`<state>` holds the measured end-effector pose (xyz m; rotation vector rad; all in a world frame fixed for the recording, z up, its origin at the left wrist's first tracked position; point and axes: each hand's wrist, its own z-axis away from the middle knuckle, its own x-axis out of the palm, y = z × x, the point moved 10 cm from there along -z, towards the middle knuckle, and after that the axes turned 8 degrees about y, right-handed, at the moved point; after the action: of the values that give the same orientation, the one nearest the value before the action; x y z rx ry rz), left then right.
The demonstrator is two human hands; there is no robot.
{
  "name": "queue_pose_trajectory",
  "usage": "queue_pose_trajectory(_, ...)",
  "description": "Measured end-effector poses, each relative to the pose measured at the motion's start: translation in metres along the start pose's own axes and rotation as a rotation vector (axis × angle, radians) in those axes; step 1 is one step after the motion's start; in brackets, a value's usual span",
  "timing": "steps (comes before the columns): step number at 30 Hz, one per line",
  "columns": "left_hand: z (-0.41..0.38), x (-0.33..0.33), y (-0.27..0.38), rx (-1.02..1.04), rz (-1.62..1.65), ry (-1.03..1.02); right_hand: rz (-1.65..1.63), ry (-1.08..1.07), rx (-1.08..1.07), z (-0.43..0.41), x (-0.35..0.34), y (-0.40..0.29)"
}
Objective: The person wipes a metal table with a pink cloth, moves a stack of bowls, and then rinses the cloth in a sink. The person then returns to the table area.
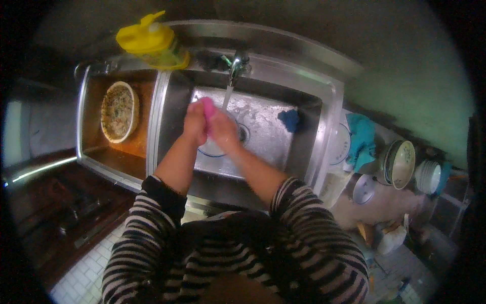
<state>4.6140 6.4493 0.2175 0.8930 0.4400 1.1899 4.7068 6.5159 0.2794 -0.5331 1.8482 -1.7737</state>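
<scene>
Both of my hands close together around a pink cloth (pixel 207 108) over the right basin of a steel double sink (pixel 162 98). My left hand (pixel 196 123) grips it from the left, my right hand (pixel 224 131) from the right. Just behind them, water runs from the chrome faucet (pixel 235 66). Below my hands a white bowl or plate with a blue rim (pixel 212 152) shows in part, the rest hidden by them. The drain (pixel 243 133) lies to its right. A crumpled dark blue cloth (pixel 289 120) rests on the basin floor farther right.
The left basin holds an oval container of food scraps (pixel 119 112). A yellow jug (pixel 152 45) stands behind the divider. Right of the sink are a plate (pixel 340 144), a teal cloth (pixel 360 138), a metal lid (pixel 363 189), stacked bowls (pixel 403 164) and white dishes (pixel 431 176).
</scene>
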Motion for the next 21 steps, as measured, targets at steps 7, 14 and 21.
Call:
queue_pose_trajectory(7, 0.002, -0.013, -0.003, 0.383, -0.307, -0.031, -0.083, -0.114, 0.209, -0.006, 0.039, 0.045)
queue_pose_trajectory(14, 0.048, 0.039, -0.031, -0.085, 0.004, -0.134, -0.380, -0.077, 0.786, 0.003, -0.003, 0.061)
queue_pose_trajectory(21, 0.062, 0.045, -0.036, -0.086, -0.192, -0.112, -0.131, 0.185, 0.349, -0.021, -0.037, 0.033)
